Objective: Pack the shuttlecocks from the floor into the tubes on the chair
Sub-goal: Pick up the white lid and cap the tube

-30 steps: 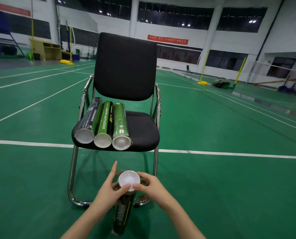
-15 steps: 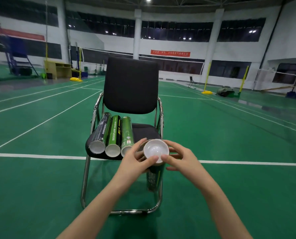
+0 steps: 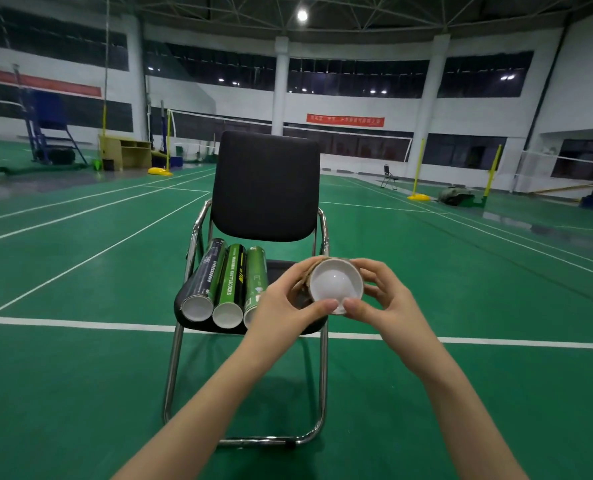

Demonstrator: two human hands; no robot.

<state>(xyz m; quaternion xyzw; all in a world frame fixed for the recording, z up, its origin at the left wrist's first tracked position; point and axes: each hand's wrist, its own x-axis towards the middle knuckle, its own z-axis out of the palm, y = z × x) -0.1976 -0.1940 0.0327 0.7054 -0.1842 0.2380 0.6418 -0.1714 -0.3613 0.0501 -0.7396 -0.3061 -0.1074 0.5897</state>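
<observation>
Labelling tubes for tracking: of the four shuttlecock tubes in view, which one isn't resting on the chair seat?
The capped tube held between the left hand and right hand. The other three lie side by side on the chair seat.

Matt black cloth is seen on the chair (image 3: pixel 265 188), polished chrome on its frame (image 3: pixel 175 358), glossy printed card on 3 tubes (image 3: pixel 231 285).
</observation>
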